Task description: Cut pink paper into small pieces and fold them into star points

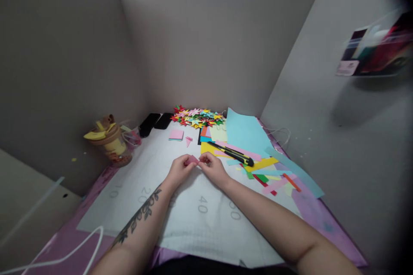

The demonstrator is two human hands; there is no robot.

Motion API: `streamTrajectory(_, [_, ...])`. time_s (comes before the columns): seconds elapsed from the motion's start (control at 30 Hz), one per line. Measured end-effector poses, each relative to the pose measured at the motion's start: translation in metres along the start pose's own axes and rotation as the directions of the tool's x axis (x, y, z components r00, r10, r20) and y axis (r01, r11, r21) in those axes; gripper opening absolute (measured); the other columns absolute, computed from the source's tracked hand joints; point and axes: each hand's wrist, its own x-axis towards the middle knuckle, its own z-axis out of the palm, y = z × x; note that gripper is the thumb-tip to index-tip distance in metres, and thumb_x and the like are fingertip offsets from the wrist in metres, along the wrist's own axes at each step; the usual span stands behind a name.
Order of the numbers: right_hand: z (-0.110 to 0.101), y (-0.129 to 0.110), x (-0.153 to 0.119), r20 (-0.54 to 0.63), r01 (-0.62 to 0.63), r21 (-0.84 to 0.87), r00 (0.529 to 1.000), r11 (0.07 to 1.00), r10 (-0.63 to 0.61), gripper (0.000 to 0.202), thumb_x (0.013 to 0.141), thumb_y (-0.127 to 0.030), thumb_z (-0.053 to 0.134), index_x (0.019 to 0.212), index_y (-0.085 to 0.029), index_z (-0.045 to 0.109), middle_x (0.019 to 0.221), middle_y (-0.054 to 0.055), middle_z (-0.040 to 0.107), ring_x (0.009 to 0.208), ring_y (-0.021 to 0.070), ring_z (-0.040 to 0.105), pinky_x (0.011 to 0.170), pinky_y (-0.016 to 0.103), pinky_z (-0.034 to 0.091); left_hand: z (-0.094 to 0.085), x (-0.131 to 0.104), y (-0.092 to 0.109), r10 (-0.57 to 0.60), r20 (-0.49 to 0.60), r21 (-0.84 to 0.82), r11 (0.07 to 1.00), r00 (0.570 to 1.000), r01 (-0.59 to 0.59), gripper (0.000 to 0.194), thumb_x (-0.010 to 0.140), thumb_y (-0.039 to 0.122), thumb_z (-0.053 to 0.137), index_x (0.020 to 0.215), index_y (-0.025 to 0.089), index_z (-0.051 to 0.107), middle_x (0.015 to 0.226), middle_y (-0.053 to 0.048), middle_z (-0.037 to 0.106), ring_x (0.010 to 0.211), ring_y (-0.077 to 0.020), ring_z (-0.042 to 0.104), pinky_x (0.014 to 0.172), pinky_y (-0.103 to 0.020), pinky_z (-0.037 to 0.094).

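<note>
Between my two hands is a small piece of pink paper point(192, 160), pinched just above the white sheet. My left hand point(179, 169) grips its left side, thumb and fingers closed on it. The fingertips of my right hand point(213, 169) close on its right edge; how it is folded is too small to make out. Just beyond my hands lie a stack of pink paper squares point(176, 134) and a small folded pink paper piece point(189, 141). Farther back is a pile of colourful folded paper stars point(196, 117).
A black and yellow utility knife point(237, 154) rests on paper strips point(264, 164) at the right. Light blue sheets point(247, 131) lie behind them. To the left stand a tub point(114, 146) and two black phones point(150, 123). Grey panels point(209, 47) enclose the table.
</note>
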Motion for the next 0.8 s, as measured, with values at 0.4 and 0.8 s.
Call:
streamTrajectory(0.4, [-0.0003,-0.002,-0.0052,-0.042,0.112,-0.023,0.993,0.993,-0.113,0.012,0.075,-0.014,0.054,0.083,-0.022,0.055,0.088,0.003,0.06,0.086,0.0186,0.055,0.072,0.031,0.043,-0.0001,-0.0003,0.0046,-0.035,-0.071,-0.144,0.989,0.997,0.024,0.013,0.075,0.03,0.061,0.075,0.017,0.064,0.071,0.0,0.065,0.065,-0.0132,0.057,0.063,-0.025,0.046])
streamTrajectory(0.8, [-0.001,-0.0021,-0.0048,-0.04,0.149,0.006,0.988,0.989,-0.149,0.006,0.078,-0.017,0.058,0.08,-0.023,0.056,0.088,0.003,0.058,0.088,0.0194,0.053,0.074,0.032,0.043,-0.0003,0.0021,0.0003,-0.078,-0.135,-0.232,0.972,0.988,0.045,0.014,0.069,0.03,0.068,0.073,0.017,0.065,0.069,-0.001,0.066,0.065,-0.0143,0.059,0.063,-0.026,0.047])
